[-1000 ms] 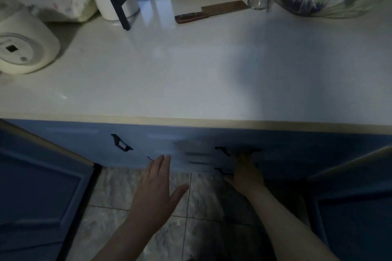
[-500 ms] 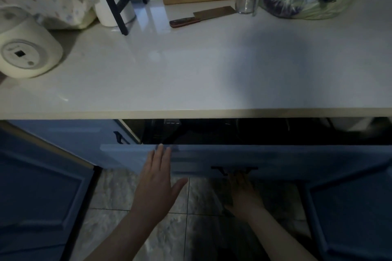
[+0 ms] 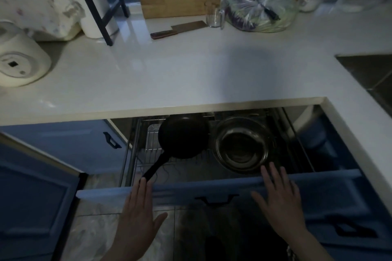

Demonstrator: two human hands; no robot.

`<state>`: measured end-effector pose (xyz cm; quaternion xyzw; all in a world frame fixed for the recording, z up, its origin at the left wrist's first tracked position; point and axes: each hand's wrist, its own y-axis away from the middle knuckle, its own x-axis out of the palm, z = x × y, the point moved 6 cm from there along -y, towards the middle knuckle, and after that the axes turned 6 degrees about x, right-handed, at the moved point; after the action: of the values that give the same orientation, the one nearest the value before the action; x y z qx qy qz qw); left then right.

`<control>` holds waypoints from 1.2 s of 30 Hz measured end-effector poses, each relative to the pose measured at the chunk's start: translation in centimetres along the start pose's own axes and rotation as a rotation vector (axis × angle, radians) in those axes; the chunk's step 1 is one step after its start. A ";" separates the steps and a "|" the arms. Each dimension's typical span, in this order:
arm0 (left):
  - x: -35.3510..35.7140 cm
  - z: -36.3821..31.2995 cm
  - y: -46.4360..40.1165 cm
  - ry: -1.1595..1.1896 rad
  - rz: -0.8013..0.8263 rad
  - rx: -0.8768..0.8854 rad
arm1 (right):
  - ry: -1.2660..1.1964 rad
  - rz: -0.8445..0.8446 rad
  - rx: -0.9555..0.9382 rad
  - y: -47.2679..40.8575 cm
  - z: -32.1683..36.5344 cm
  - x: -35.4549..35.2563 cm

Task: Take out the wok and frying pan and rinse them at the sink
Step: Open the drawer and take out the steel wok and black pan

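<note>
One white countertop (image 3: 191, 74), dim kitchen.

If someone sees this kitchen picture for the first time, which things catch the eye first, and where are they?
The open drawer under the countertop stands out: in it a black frying pan lies left of a stack of steel bowls. Both open hands hover at its front, left hand near the pan's handle, right hand before the bowls.

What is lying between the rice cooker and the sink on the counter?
In the head view, the counter between the rice cooker and the sink is bare; the cleaver and glass sit farther back.
</note>
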<state>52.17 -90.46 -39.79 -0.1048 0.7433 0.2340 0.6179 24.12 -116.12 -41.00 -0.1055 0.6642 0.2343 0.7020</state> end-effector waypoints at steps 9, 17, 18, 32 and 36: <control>0.8 -0.6 3.4 0.069 -0.030 0.091 | 0.009 0.038 0.023 4.2 -0.5 -0.2; 0.8 -0.1 4.5 0.012 0.130 0.051 | 0.034 0.118 0.007 5.7 -0.8 -0.9; 0.8 0.0 4.3 -0.020 0.166 0.034 | 0.036 0.124 -0.014 5.6 -0.7 -1.2; -4.4 -11.3 -13.5 -0.012 -0.012 0.169 | -0.063 0.287 -0.046 -5.0 -6.8 -4.1; -3.0 -13.4 -15.6 -0.014 0.052 0.193 | -0.112 0.398 -0.034 -3.3 -7.7 -1.8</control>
<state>48.12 -110.83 -38.61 -0.0241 0.7605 0.1781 0.6240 18.84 -122.90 -40.47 0.0291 0.6278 0.3849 0.6759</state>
